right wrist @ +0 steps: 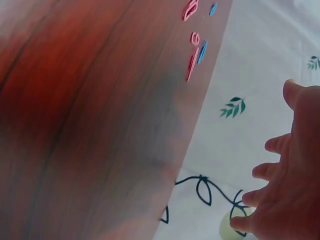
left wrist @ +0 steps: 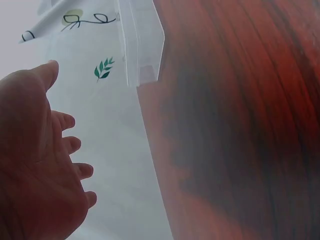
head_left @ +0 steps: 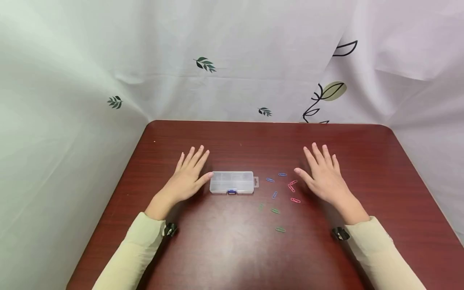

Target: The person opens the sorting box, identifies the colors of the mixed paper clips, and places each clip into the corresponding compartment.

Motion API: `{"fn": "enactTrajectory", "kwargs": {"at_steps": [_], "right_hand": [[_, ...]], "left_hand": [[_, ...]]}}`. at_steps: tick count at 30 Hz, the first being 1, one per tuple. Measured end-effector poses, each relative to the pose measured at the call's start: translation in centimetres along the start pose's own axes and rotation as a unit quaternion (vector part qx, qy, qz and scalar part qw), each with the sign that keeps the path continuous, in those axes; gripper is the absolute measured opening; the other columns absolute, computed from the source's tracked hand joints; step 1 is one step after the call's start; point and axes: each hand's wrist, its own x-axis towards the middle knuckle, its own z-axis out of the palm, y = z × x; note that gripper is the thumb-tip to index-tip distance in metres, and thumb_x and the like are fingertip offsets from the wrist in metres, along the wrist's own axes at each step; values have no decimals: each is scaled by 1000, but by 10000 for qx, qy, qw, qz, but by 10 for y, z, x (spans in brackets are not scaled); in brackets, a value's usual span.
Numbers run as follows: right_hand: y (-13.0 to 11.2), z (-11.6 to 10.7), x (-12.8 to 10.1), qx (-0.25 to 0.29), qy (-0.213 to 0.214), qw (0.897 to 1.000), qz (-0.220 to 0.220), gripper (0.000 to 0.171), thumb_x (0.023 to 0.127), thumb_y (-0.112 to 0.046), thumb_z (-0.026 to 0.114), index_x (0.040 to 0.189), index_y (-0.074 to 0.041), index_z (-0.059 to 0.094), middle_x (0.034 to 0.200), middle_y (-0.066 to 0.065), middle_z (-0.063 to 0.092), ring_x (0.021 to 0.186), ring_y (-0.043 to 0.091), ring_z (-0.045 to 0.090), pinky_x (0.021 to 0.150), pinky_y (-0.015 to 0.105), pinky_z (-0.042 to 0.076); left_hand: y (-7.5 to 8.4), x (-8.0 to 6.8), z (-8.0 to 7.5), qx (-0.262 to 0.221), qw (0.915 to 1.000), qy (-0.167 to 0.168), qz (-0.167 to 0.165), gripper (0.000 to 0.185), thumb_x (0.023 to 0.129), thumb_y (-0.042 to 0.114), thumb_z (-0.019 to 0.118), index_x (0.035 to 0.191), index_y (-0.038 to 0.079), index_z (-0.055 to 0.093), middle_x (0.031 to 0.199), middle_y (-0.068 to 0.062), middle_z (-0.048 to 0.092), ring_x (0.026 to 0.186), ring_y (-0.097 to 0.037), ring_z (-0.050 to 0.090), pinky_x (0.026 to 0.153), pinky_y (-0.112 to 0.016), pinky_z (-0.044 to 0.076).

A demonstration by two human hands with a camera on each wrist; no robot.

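Note:
A clear plastic compartment box with a blue latch lies closed on the table, its hang tab pointing right. My left hand is spread just left of the box, thumb tip close to its corner; I cannot tell if they touch. To the box's right lie loose paper clips: blue ones, pink ones and green ones. Beyond the pink clips my right hand is spread with straight fingers, holding nothing. In the left wrist view the box shows its end, apart from the fingers.
The dark red wooden table has rounded far corners. White cloth printed with leaves hangs behind it and along both sides. A dark wrist strap piece shows at the right sleeve, another at the left.

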Motion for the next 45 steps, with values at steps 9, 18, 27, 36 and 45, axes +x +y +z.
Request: {"fn": "enactTrajectory", "kwargs": {"at_steps": [9, 18, 27, 36, 45], "right_hand": [[-16, 7, 3, 45, -93, 9998, -179, 80, 102, -57, 49, 161, -9, 24, 168, 20, 13, 155, 44, 0, 118, 71, 6], [-32, 16, 8, 61, -230, 9990, -371, 79, 103, -54, 50, 162, -9, 24, 168, 20, 14, 155, 44, 2, 118, 71, 7], [-49, 22, 10, 59, -383, 9974, -610, 78, 103, -52, 52, 161, -9, 25, 168, 19, 14, 155, 44, 3, 119, 71, 9], [-69, 30, 14, 89, -565, 9952, -797, 77, 102, -54, 52, 162, -13, 26, 169, 17, 14, 155, 41, 4, 120, 68, 8], [-84, 40, 13, 186, -603, 9923, -1068, 76, 101, -53, 55, 160, -13, 30, 167, 17, 20, 154, 43, 11, 120, 68, 11]], "left_hand": [[9, -3, 4, 20, 9997, -133, 181, 73, 106, 53, 43, 164, 20, 14, 171, -3, 6, 157, -29, -3, 125, -57, -3], [17, -5, 8, 31, 9993, -176, 335, 73, 105, 51, 47, 163, 15, 22, 171, -3, 11, 157, -29, 0, 126, -56, -1], [23, -6, 15, 13, 9985, -312, 460, 71, 105, 49, 48, 162, 13, 25, 169, -8, 18, 157, -32, 4, 125, -59, 3], [27, -8, 21, 87, 9975, -355, 606, 71, 105, 48, 50, 161, 12, 27, 168, -10, 23, 155, -38, 14, 124, -61, 8], [29, -7, 28, 36, 9968, -527, 607, 73, 104, 49, 51, 161, 12, 26, 168, -10, 21, 155, -38, 13, 124, -60, 8]]}}
